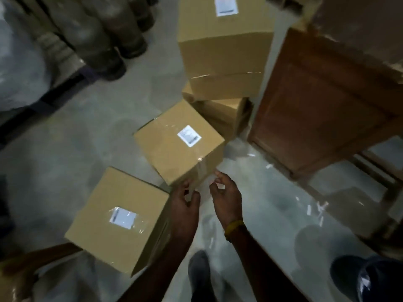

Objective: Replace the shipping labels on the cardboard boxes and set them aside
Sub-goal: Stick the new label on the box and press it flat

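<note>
Here both hands, left [185, 201] and right [226, 192], hover loosely curled, holding nothing, beside the labelled brown cardboard box [176, 147] on the grey floor [261, 210].

Head cam, wide-angle, looking fwd and down

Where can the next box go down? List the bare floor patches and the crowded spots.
Bare floor lies left of the middle box, up to the dark drums. More lies right of the right hand, before the wooden cabinet, though littered with paper scraps. Crowded: the stacked boxes by the cabinet.
</note>
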Action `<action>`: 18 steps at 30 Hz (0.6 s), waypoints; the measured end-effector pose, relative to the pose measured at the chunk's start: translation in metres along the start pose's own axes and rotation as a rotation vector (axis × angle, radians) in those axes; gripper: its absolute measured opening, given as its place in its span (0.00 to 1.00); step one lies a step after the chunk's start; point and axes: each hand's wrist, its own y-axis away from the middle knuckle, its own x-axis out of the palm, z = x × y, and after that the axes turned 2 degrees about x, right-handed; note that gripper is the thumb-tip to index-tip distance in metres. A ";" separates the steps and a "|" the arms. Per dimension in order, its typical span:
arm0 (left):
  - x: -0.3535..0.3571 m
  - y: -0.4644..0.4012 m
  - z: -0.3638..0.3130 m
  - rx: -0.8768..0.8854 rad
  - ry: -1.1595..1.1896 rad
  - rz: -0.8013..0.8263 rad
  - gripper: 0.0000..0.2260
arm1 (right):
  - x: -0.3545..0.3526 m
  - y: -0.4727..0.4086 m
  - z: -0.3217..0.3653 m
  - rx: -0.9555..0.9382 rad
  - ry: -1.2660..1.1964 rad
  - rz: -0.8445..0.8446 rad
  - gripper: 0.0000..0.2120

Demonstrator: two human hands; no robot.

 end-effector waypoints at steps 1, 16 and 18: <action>-0.012 -0.011 0.005 0.008 -0.004 -0.026 0.15 | 0.012 -0.005 0.005 -0.021 0.014 0.013 0.17; -0.026 -0.150 0.060 -0.122 -0.098 0.001 0.32 | 0.070 -0.188 0.000 -0.162 0.653 -0.036 0.36; -0.023 -0.160 0.057 -0.219 0.002 -0.026 0.35 | 0.066 -0.208 0.005 -0.069 0.533 0.018 0.39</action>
